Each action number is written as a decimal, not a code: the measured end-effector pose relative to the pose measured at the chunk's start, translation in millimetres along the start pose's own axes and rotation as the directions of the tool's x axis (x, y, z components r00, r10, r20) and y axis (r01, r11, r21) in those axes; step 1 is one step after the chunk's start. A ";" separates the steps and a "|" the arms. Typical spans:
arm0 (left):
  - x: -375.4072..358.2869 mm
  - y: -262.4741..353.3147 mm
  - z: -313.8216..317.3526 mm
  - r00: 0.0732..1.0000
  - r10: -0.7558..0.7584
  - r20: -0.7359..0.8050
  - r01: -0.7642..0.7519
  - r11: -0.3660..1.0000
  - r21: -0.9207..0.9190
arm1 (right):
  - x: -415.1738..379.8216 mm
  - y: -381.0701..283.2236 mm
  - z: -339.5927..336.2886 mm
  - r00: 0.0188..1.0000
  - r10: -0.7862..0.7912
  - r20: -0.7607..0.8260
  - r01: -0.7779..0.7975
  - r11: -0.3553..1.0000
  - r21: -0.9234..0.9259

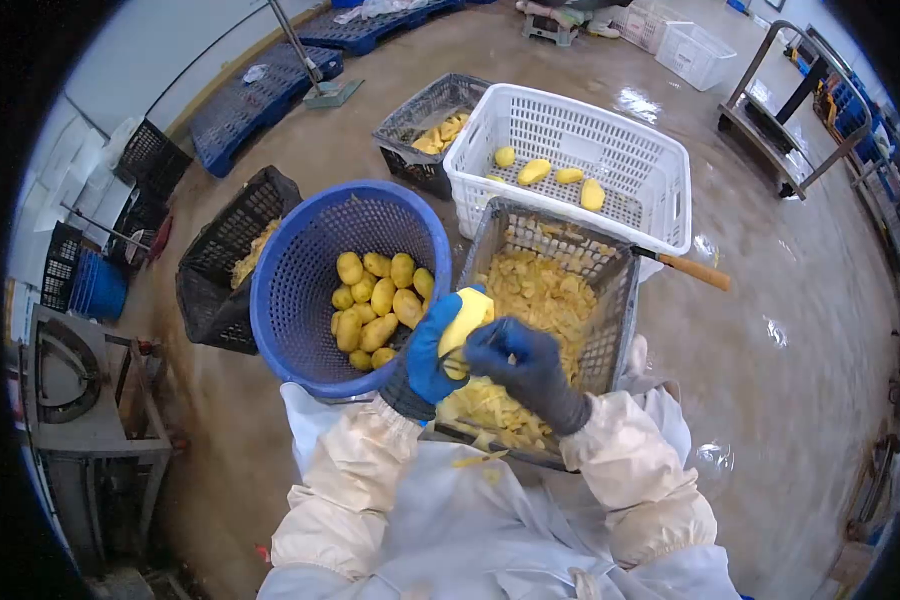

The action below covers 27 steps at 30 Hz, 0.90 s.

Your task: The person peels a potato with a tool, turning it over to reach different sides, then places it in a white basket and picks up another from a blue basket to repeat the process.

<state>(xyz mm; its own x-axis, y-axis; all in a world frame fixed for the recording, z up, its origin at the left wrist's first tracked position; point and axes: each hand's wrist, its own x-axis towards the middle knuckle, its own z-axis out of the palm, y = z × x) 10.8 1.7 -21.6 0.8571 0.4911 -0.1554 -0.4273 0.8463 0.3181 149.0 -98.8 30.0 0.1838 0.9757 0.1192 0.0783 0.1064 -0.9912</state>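
My left hand, in a blue glove, grips a mostly peeled yellow potato above a dark crate of peelings. My right hand, in a dark blue glove, is closed beside the potato. A thin dark tool that looks like a peeler shows between the hands, mostly hidden by the fingers. Yellow peelings fill much of the crate. To the left, a blue round basket holds several unpeeled potatoes. A wooden-handled knife lies across the crate's right rim.
Beyond the peelings, a white crate holds several peeled potatoes. Dark crates with yellow pieces stand behind and at left. A metal stand is at far left, a trolley at upper right. The floor looks wet.
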 end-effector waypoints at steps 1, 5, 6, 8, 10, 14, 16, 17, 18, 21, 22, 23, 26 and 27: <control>-1.8 -2.2 6.2 0.997 0.025 -0.074 -0.021 0.998 0.054 | 5.6 4.4 -5.8 0.986 0.016 -0.168 -0.007 0.998 0.058; 1.3 -0.7 4.7 0.969 0.100 -0.228 -0.064 0.985 0.161 | 24.9 1.0 -42.1 0.930 0.120 -0.348 -0.048 0.977 0.209; 3.3 -0.4 2.6 0.963 0.106 -0.247 -0.069 0.986 0.153 | 16.6 1.6 -26.3 0.953 0.097 -0.287 -0.031 0.974 0.224; -0.6 -9.1 2.6 0.948 0.266 -0.176 -0.168 0.886 0.433 | -0.9 -4.3 3.3 0.999 -0.039 -0.002 0.039 0.999 -0.013; -3.8 -11.9 2.2 0.923 0.381 -0.062 -0.244 0.700 0.671 | 6.8 24.6 0.6 0.986 -0.009 -0.165 0.017 0.999 0.049; 2.8 -0.5 -3.6 0.999 -0.034 0.018 0.034 0.999 -0.008 | 30.0 1.6 -43.8 0.901 0.182 -0.393 -0.056 0.949 0.311; 0.4 0.1 19.9 0.979 -0.006 -0.203 0.007 1.000 0.003 | 16.4 6.5 -18.1 0.971 0.237 -0.028 -0.214 0.915 0.343; -3.0 -0.1 26.3 0.991 -0.037 -0.126 0.051 0.992 0.114 | 16.6 10.5 -16.8 0.959 0.283 -0.024 -0.254 0.892 0.373; -6.2 -0.3 30.2 0.990 -0.048 -0.132 0.063 0.991 0.115 | 21.7 15.7 -27.4 0.957 0.289 -0.031 -0.256 0.889 0.380; -8.8 -3.2 37.2 0.992 -0.088 -0.094 0.100 0.986 0.132 | 48.9 30.4 -90.7 0.944 0.178 -0.279 -0.043 0.902 0.429; -7.3 0.0 34.2 0.992 -0.091 -0.088 0.102 0.985 0.137 | 43.5 38.0 -81.8 0.943 0.172 -0.285 -0.036 0.903 0.428; -6.3 2.7 27.3 0.993 -0.085 -0.078 0.095 0.986 0.134 | 33.5 20.7 -51.2 0.962 0.171 -0.215 -0.075 0.917 0.391; -4.7 -1.0 26.2 0.993 -0.062 -0.096 0.074 0.989 0.125 | 15.3 -2.1 -20.4 0.974 0.226 -0.035 -0.195 0.902 0.385; -5.7 0.4 18.0 0.995 -0.099 -0.030 0.102 0.988 0.112 | 23.7 -1.0 -33.2 0.949 0.264 -0.170 -0.192 0.917 0.351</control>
<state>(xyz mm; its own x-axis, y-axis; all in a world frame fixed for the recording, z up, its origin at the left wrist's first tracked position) 10.9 -4.5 -3.8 0.8862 0.4107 -0.2143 -0.3026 0.8634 0.4036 185.9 -82.2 35.6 0.3618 0.9218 -0.1392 -0.3072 -0.0231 -0.9514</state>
